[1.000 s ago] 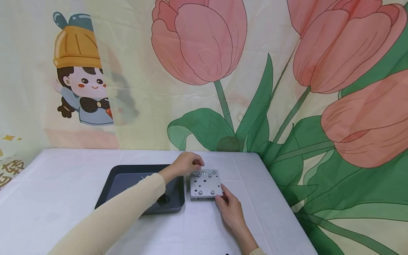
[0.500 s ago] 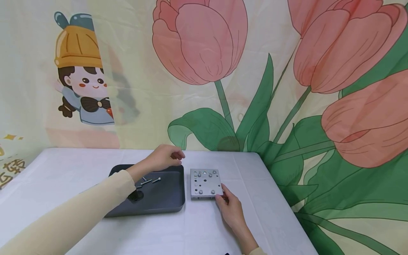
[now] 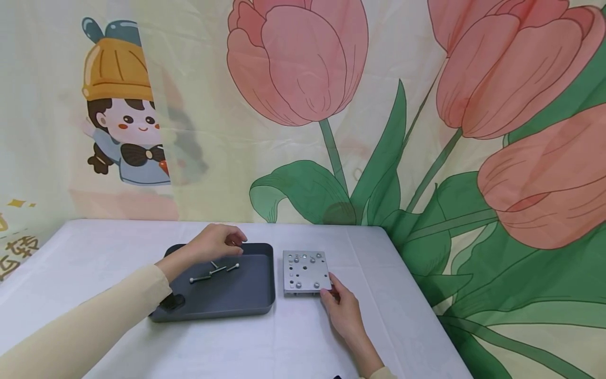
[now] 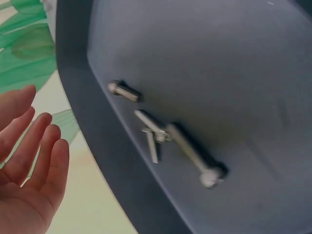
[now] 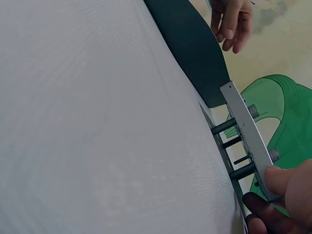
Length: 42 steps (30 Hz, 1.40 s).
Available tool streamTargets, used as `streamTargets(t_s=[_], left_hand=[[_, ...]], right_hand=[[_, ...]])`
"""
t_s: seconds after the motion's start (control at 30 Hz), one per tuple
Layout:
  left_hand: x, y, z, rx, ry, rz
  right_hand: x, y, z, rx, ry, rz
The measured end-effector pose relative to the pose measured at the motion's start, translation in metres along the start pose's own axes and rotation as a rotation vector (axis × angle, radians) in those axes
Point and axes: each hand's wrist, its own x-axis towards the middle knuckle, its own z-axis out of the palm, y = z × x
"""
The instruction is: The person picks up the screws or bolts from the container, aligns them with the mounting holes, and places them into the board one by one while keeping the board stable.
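printed tulips cover the backdrop, and below it a white cloth covers the table. on the cloth sits a dark shallow tray. a pale left sleeve slants in from the lower left, taking the left hand above the tray's far edge, wrist over the rim, fingers loosely bent and nothing visible between them. the right hand comes from the lower right and pinches a corner of the square metal plate, thumb at the upper edge, fingers underneath. that plate is just right of the tray, not touching it.

screws stick out below the plate, so i'd judge it tips easily; the right hand would do best with a light, even pinch that doesn't pull the corner down. four loose bolts lie bunched in the tray's far half. for lifting one, i'd lower the left hand straight over it and take the head between thumb and forefinger, beginning with whichever lies clearest. small bare holes dot the plate's top, so matching bolt to hole deserves care.
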Motion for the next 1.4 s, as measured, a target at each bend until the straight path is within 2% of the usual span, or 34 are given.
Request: streamTargets(t_s=[0.13,0.33,0.47,0.7,0.93,1.23,1.4], left_hand=[[-0.004,-0.010,0.004,0.029,-0.047,-0.030],[-0.008,-0.024,0.013,0.082,-0.116,-0.039],[-0.008,-0.029,0.016,0.081,-0.134,-0.047],[-0.003,-0.027,0.020,0.103,-0.163,-0.032],[0.005,-0.022,0.025,0.164,-0.190,-0.054],[0.011,-0.021,0.029,0.210,-0.169,-0.041],[0.014,-0.023,0.033,0.241,-0.162,-0.067]], right_hand=[[0.001,0.000,0.000,0.000,0.006,-0.001],[0.000,-0.002,0.000,-0.002,0.009,0.012],[0.000,-0.002,0.000,-0.006,0.014,0.012],[0.000,-0.003,0.000,-0.004,0.013,0.018],[0.000,-0.003,0.002,-0.001,0.012,0.032],[0.000,-0.004,0.002,-0.006,0.017,0.010],[0.001,-0.002,0.002,-0.009,0.022,0.012]])
